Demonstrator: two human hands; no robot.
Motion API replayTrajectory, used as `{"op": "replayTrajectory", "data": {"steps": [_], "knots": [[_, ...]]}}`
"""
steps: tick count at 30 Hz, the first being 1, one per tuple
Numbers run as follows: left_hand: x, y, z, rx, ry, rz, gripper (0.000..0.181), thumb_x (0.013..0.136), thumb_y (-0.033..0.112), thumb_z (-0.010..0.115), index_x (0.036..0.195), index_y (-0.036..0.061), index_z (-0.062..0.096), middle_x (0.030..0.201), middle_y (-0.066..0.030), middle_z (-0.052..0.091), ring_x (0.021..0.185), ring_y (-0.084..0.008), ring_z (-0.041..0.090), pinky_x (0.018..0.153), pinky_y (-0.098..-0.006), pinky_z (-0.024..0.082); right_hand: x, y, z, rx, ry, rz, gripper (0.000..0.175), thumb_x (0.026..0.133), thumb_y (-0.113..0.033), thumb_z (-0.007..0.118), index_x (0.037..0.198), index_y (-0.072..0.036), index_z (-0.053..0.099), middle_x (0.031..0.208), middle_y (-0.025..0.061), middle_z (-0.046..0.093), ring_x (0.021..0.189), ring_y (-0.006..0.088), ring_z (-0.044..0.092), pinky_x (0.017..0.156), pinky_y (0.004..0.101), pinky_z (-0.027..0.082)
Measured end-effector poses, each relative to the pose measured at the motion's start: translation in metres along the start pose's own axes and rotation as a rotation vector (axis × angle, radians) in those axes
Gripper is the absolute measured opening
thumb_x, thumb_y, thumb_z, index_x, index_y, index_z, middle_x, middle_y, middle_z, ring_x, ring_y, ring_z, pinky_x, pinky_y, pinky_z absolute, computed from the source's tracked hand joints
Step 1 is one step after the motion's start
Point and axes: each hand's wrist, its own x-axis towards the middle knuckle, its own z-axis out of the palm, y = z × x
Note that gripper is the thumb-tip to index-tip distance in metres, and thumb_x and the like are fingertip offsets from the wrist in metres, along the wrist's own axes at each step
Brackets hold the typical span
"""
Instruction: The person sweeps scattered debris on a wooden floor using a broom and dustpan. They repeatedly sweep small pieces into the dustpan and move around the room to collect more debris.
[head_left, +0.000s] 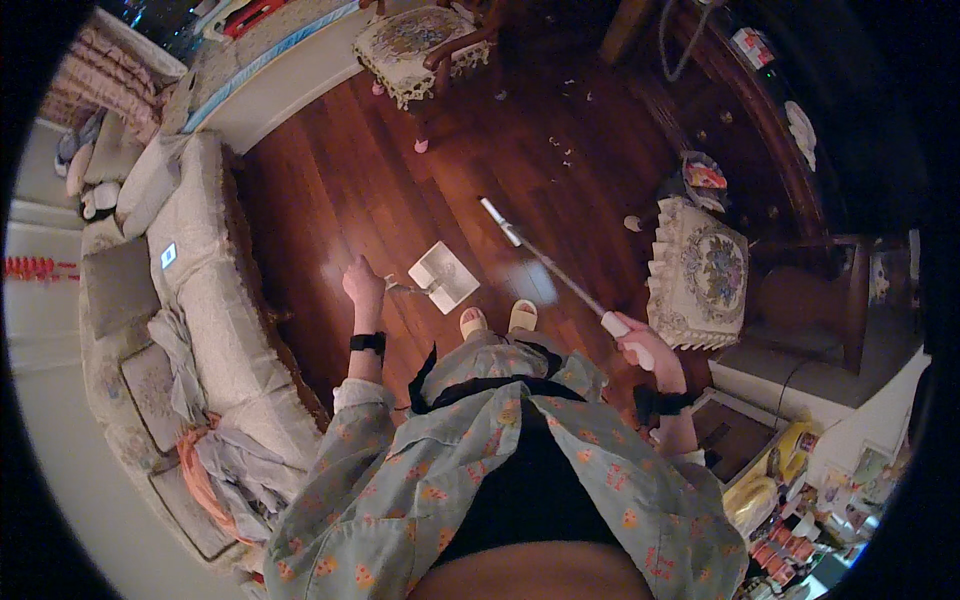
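Observation:
My left hand (364, 283) is closed on the thin handle of a white dustpan (455, 274), which is in front of my feet. In my right hand (641, 341) is the white grip of a long-handled broom (564, 276). Its narrow white head (500, 221) points up and left, beyond the dustpan and apart from it. Small white scraps (562, 150) lie scattered on the dark wooden floor (330, 172) past the broom head. I cannot make out bristles on the broom.
A cream sofa (199, 262) with cushions and clothes runs along the left. One cloth-covered chair (409, 45) stands ahead, and a fringed stool or chair seat (705, 274) is at the right. Near it lie a crumpled white piece (632, 223) and a bag (703, 180).

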Motion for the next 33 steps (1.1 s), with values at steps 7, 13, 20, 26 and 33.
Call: {"op": "replayTrajectory", "data": {"steps": [7, 13, 20, 26, 33], "knots": [[-0.002, -0.007, -0.006, -0.035, 0.060, 0.083, 0.029, 0.059, 0.018, 0.072, 0.077, 0.0058, 0.053, 0.069, -0.0173, 0.059, 0.068, -0.0348, 0.059, 0.058, -0.0415, 0.047, 0.023, -0.036, -0.011, 0.014, 0.172, -0.089, 0.066, 0.069, 0.001, 0.053, 0.130, -0.011, 0.031, 0.064, 0.0016, 0.048, 0.044, 0.0088, 0.044, 0.037, 0.0227, 0.037], [-0.002, -0.011, -0.006, -0.115, 0.040, 0.114, 0.027, 0.062, 0.017, 0.069, 0.084, 0.0079, 0.056, 0.070, -0.0166, 0.060, 0.068, -0.0352, 0.059, 0.059, -0.0416, 0.047, 0.084, -0.063, -0.039, -0.116, 0.372, -0.136, 0.064, 0.064, 0.000, 0.052, 0.125, -0.009, 0.033, 0.060, 0.0031, 0.045, 0.040, 0.0125, 0.044, 0.034, 0.0261, 0.036], [-0.006, -0.003, -0.015, -0.134, -0.058, 0.133, 0.019, 0.063, 0.009, 0.062, 0.081, 0.0081, 0.060, 0.071, -0.0146, 0.062, 0.070, -0.0318, 0.061, 0.061, -0.0382, 0.048, 0.134, -0.105, -0.062, -0.082, 0.299, -0.175, 0.039, 0.060, 0.000, 0.053, 0.097, -0.007, 0.041, 0.055, 0.0047, 0.044, 0.038, 0.0153, 0.045, 0.034, 0.0284, 0.036], [0.011, 0.048, -0.043, -0.141, 0.003, 0.139, 0.017, 0.058, 0.010, 0.066, 0.074, 0.0064, 0.061, 0.071, -0.0147, 0.062, 0.069, -0.0323, 0.060, 0.060, -0.0375, 0.049, 0.128, -0.117, -0.063, -0.142, 0.295, -0.150, 0.027, 0.059, 0.000, 0.052, 0.083, -0.007, 0.041, 0.054, 0.0052, 0.045, 0.039, 0.0161, 0.047, 0.034, 0.0298, 0.037], [0.073, 0.119, -0.057, -0.051, -0.020, 0.238, 0.025, 0.055, 0.007, 0.065, 0.080, 0.0079, 0.061, 0.071, -0.0129, 0.063, 0.067, -0.0292, 0.061, 0.060, -0.0359, 0.050, 0.090, -0.155, -0.082, -0.146, 0.186, -0.074, 0.028, 0.064, -0.001, 0.050, 0.091, -0.006, 0.042, 0.055, 0.0028, 0.044, 0.043, 0.0108, 0.046, 0.036, 0.0258, 0.037]]}}
